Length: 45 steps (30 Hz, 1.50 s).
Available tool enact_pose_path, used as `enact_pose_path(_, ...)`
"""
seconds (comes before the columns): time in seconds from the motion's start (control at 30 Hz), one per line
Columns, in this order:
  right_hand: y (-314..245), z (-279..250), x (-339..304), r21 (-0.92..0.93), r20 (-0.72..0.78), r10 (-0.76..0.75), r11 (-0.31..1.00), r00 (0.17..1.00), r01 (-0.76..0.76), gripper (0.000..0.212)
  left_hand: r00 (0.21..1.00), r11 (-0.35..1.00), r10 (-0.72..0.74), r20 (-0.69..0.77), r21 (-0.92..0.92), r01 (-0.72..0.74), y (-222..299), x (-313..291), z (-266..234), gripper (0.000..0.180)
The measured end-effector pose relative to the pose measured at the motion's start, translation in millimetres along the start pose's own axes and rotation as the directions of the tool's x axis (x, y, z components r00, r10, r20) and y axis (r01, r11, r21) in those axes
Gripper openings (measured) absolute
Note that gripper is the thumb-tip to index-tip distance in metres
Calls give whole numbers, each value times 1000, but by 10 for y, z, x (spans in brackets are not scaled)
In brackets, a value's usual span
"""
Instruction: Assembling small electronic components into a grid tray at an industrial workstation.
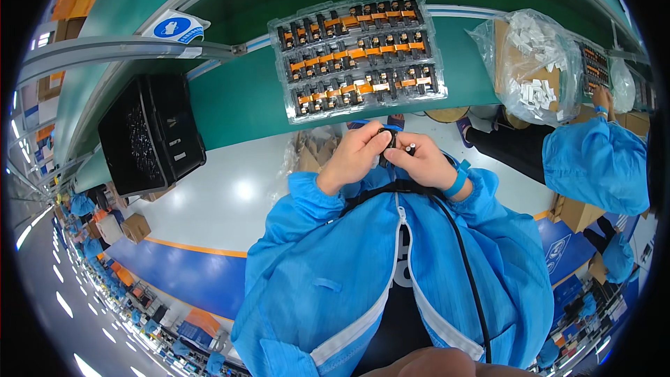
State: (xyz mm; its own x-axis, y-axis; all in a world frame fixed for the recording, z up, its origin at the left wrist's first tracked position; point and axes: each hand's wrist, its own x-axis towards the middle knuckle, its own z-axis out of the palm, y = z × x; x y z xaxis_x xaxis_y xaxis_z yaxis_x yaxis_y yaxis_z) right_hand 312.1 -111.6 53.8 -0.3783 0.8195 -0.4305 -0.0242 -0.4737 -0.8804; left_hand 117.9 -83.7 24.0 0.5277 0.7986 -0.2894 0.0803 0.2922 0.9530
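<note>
Both hands meet just off the near edge of the green bench, around a small black part (388,141). My left hand (358,153) pinches it between thumb and fingers. From the other side my right hand (424,162) closes on the same part, its thumb pressed against it; a short dark piece (410,149) with a pale end shows by the fingers. The fingers hide most of the part, so its exact kind is unclear. Beyond the hands lies a clear plastic tray (287,70) with three rows of black parts carrying orange flat strips and coppery bits.
A black bin (183,122) with small dark pieces stands at the left on the green bench (237,101). To the right is a clear bag (513,91) with white pieces. A co-worker in blue (593,160) reaches toward another tray (594,66). A metal bar (125,47) crosses the upper left.
</note>
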Motion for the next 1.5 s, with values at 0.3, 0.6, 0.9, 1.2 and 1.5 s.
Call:
enact_pose_path(0.3,342,-234,174,653,-42,-316,710,948,265,28,978,920,-158,-138,-380,95,-120,46,70,24)
enact_pose_path(0.6,341,-135,136,431,-193,85,902,978,7,20,964,997,-71,-255,-39,63,-45,221,261,31)
enact_pose_path(0.9,228,-465,524,-248,-486,-106,968,867,-20,16,961,975,-59,-270,-220,-2,-300,334,105,35)
enact_pose_path(1.2,172,-634,918,-833,-416,-269,495,869,-246,23,961,958,-132,-241,-282,61,-574,251,-92,34)
enact_pose_path(1.5,70,-546,831,-864,-392,-488,486,780,-130,21,967,927,-143,-210,-372,57,-644,215,-126,25)
